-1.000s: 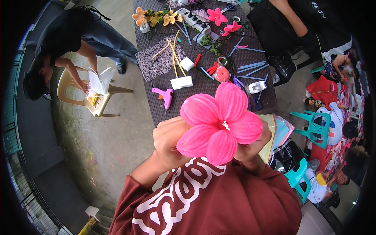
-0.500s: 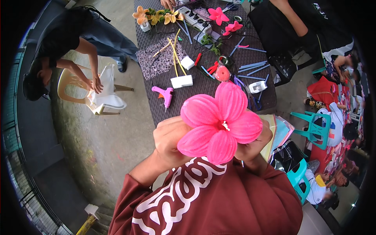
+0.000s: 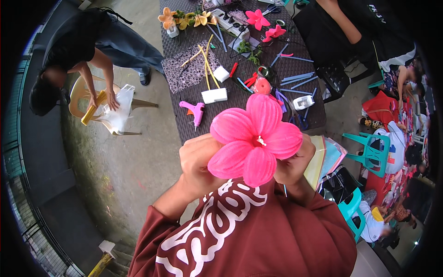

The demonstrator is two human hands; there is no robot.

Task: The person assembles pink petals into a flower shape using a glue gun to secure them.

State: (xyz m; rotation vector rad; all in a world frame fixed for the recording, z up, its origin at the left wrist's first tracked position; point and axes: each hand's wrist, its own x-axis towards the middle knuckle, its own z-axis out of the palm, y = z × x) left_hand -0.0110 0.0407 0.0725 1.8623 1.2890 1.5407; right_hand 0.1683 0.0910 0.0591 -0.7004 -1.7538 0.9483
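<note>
A large bright pink flower [image 3: 258, 138] with fuzzy ribbed petals and small white stamens at its centre faces up in front of my chest. My left hand [image 3: 198, 159] is closed at its left petals, with the fingertips hidden behind them. On the other side my right hand [image 3: 297, 161] curls around the flower from behind, its fingers partly covered by the right petals. Just beyond the flower, on the dark woven table [image 3: 184, 127], lie a purple glue gun [image 3: 192, 113], a white foam block [image 3: 214, 95] with yellow stems, and a white tape dispenser [image 3: 303, 102].
Blue sticks [image 3: 297, 78], smaller pink flowers [image 3: 257, 19], orange flowers [image 3: 167, 18] and a power strip [image 3: 230, 24] lie farther back. At left, a person bends over a beige chair [image 3: 80, 94], holding a yellow bundle [image 3: 93, 108]. Teal chairs [image 3: 374, 150] stand at right.
The pink flower and both my hands have shifted slightly up and left. The person at left now has a yellow bundle in hand beside the clear plastic bag.
</note>
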